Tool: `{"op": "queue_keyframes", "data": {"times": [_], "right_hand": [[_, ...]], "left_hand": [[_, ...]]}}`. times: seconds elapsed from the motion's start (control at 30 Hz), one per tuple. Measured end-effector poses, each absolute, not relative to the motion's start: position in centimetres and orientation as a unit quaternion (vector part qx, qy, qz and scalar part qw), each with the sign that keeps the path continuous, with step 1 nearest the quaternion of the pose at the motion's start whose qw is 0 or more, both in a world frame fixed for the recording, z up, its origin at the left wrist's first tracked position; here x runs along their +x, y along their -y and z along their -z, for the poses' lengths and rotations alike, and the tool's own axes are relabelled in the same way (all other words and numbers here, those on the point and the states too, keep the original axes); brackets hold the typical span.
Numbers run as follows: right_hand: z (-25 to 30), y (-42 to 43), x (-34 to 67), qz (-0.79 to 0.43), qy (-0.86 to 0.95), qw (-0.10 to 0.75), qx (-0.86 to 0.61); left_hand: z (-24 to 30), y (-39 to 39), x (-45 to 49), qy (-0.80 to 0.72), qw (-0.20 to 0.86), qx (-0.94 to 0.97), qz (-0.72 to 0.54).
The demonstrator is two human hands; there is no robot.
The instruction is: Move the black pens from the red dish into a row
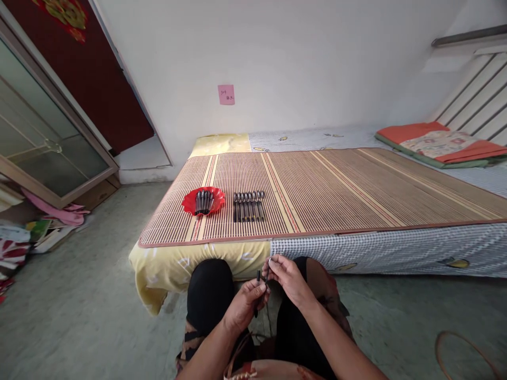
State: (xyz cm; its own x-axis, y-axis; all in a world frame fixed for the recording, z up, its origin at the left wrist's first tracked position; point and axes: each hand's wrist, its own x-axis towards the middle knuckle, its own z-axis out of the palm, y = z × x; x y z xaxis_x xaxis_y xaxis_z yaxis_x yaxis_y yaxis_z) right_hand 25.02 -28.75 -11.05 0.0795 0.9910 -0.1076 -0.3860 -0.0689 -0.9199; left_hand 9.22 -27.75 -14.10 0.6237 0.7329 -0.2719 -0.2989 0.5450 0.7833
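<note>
Above my lap, just off the bed's front edge, my two hands are close together. My left hand (249, 298) is closed around a black pen barrel (259, 275) that stands upright out of the grip. Thumb and fingers of my right hand (285, 274) pinch a thin dark pen part (268, 270); its exact kind is too small to tell. On the mat ahead, several dark pens (249, 212) lie side by side in a neat row. A red wavy-rimmed dish (218, 194) to their left holds several more black pens (203, 202).
A striped bamboo mat (336, 192) covers the bed, over yellow and checked sheets. Folded orange and green bedding (443, 143) lies at the far right. A glass-paned cabinet (51, 137) stands at the left, and a pink note (226, 95) is on the wall.
</note>
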Motion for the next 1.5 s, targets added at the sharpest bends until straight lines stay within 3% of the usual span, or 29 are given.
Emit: {"op": "queue_keyframes", "data": {"times": [0.13, 0.33, 0.47, 0.73, 0.93, 1.1, 1.27, 1.5], "right_hand": [[12.0, 28.4, 23.8, -0.495, 0.365, 0.606, -0.504], [13.0, 28.2, 23.1, -0.425, 0.468, 0.517, -0.578], [13.0, 28.0, 22.7, -0.399, 0.498, 0.504, -0.582], [12.5, 26.3, 23.7, -0.472, 0.443, 0.506, -0.570], [7.6, 19.1, 30.6, -0.435, 0.448, 0.517, -0.585], [4.8, 11.0, 35.7, -0.397, 0.452, 0.432, -0.672], [5.8, 5.5, 36.4, -0.381, 0.447, 0.380, -0.715], [8.0, 2.4, 35.4, -0.356, 0.442, 0.371, -0.735]], "left_hand": [[14.7, 27.4, 9.5, -0.325, 0.799, 0.366, -0.350], [16.2, 27.0, 9.4, -0.388, 0.679, 0.505, -0.366], [15.5, 27.3, 9.3, -0.386, 0.627, 0.561, -0.379], [16.0, 27.0, 9.7, -0.360, 0.702, 0.490, -0.370], [18.0, 26.2, 9.8, -0.410, 0.780, 0.329, -0.341], [18.9, 26.3, 10.1, -0.420, 0.767, 0.360, -0.325], [20.1, 26.2, 10.4, -0.445, 0.759, 0.370, -0.298], [21.6, 25.6, 10.6, -0.453, 0.763, 0.379, -0.264]]}}
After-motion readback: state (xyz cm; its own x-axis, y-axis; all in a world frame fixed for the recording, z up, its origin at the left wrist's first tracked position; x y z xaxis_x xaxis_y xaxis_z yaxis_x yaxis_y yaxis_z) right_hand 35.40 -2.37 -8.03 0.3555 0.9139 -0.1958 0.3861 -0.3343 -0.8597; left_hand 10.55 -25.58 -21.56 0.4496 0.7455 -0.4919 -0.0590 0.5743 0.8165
